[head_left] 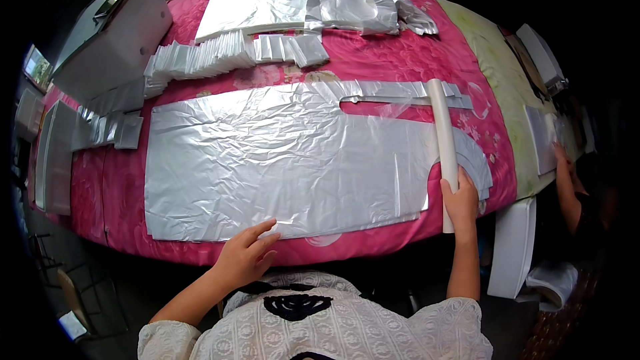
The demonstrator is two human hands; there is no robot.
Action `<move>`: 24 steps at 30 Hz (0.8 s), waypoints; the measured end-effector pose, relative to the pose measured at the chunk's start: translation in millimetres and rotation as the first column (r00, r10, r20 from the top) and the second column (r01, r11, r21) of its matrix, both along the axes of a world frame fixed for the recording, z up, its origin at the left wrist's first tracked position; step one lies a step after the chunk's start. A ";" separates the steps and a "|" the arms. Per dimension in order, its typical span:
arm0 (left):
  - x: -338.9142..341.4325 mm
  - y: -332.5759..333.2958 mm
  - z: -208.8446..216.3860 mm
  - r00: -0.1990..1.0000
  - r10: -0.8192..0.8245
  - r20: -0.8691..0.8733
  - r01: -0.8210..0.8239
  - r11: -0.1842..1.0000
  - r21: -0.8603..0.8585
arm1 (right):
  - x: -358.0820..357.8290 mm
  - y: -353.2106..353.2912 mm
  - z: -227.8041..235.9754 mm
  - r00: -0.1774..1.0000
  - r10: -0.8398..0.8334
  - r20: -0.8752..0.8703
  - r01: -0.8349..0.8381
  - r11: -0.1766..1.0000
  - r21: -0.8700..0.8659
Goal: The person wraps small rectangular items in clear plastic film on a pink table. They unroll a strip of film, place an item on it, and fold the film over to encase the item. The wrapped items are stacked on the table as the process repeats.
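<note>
A stack of thin, shiny white plastic sheets (pixel 267 167) lies spread over the pink floral cloth in front of me. Cut-outs at its right end leave a narrow strip and curved edges, much like disposable aprons. My right hand (pixel 461 197) is wrapped round the lower part of a long white tube (pixel 441 120), which lies across the right end of the sheets. At the near edge of the stack is my left hand (pixel 245 253). Its fingers are apart and hold nothing; whether the fingertips touch the plastic I cannot tell.
Pink cloth (pixel 380 60) covers the table. Farther back lie another plastic stack (pixel 260 3) and a row of folded plastic packets (pixel 207 57). White boxes (pixel 120 37) stand at the left. Beyond a pale green cloth (pixel 490 60), another person's hand (pixel 563 160) rests near white sheets.
</note>
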State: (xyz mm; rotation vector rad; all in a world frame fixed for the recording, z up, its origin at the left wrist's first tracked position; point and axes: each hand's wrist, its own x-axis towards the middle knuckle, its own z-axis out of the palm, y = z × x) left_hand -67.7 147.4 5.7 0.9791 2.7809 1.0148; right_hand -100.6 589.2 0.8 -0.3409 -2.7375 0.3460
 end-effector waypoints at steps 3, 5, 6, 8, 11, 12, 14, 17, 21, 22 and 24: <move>1.9 -4.4 -0.8 1.000 0.015 -0.006 -0.015 1.000 0.007 | 4.7 19.3 25.5 0.969 -0.204 0.137 0.241 0.899 -0.367; 1.6 -2.9 -0.9 1.000 0.005 -0.017 -0.005 1.000 0.007 | 9.0 12.1 29.4 0.974 -0.208 0.090 0.223 0.797 -0.562; 0.3 -1.3 0.8 1.000 -0.005 -0.021 0.005 1.000 0.004 | 10.6 0.7 25.3 0.993 -0.122 0.008 0.097 0.750 -0.654; -3.8 1.6 1.5 1.000 -0.013 -0.015 0.013 1.000 -0.007 | 10.3 -38.6 30.1 0.996 0.087 0.018 -0.044 0.654 -0.755; -22.5 11.3 -5.4 0.999 -0.010 0.043 0.010 1.000 0.017 | 13.5 -102.4 19.9 0.953 0.302 0.013 -0.134 0.462 -0.876; -30.4 15.9 -4.9 0.996 0.013 0.087 -0.017 0.999 0.049 | 14.1 -125.3 21.4 0.927 0.372 0.053 -0.126 0.441 -0.889; -45.2 26.0 -7.5 0.992 0.067 0.107 -0.078 0.992 0.097 | 10.7 -163.3 16.1 0.850 0.518 0.096 -0.194 0.477 -0.857; -62.0 41.9 -16.6 0.985 0.168 0.043 -0.172 0.977 0.124 | 0.7 -198.7 11.0 0.709 0.677 0.196 -0.314 0.552 -0.772; -69.8 49.2 -24.5 0.979 0.201 0.041 -0.202 0.979 0.028 | -40.6 -198.3 -12.5 0.748 0.660 0.069 -0.645 0.747 -0.159; -70.9 50.8 -24.8 0.982 0.180 0.049 -0.180 0.984 -0.010 | -58.8 -189.2 -22.6 0.739 0.671 0.053 -0.666 0.741 -0.091; -69.9 52.5 -25.7 0.985 0.168 0.027 -0.167 0.986 -0.026 | -91.5 -166.3 -40.7 0.741 0.670 0.050 -0.671 0.740 0.038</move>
